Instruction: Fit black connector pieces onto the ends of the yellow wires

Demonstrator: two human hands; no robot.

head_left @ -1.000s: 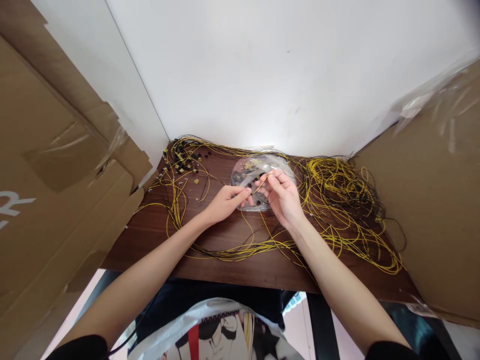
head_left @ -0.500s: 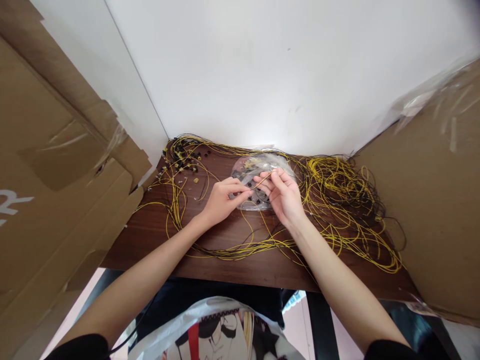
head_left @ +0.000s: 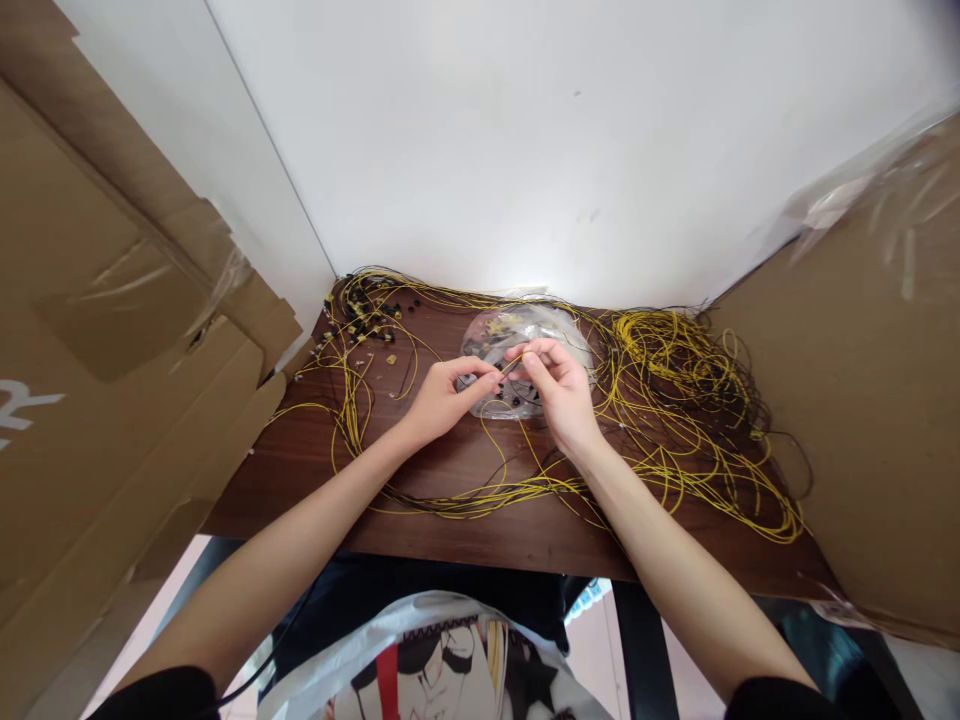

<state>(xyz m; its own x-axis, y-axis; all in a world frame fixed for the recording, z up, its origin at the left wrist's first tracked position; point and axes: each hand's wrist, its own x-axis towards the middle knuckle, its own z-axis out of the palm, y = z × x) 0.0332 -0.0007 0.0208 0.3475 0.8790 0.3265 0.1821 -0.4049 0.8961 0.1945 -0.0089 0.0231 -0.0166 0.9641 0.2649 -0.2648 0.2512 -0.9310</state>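
Note:
Thumb and fingers of my left hand (head_left: 454, 397) are pinched together on the end of a thin wire (head_left: 513, 366). My right hand (head_left: 559, 390) pinches the same wire a short way to the right, so the fingertips of both hands nearly meet. Whatever sits at the wire's tip is too small to make out. Beneath the fingers lies a clear plastic bag (head_left: 480, 335) with small black and yellowish parts in and on it. Yellow and black wires (head_left: 480, 500) run across the table in front of my wrists.
A large tangle of yellow and black wire (head_left: 667, 350) covers the right of the brown table (head_left: 465, 550). Small black connectors (head_left: 367, 310) are heaped at the back left. Cardboard walls (head_left: 112, 330) stand on both sides, and a white panel (head_left: 480, 150) rises behind.
My right hand has moved left and slightly down along the wire, closer to my left fingertips. Its fingers have curled in more. My left hand stays almost in place.

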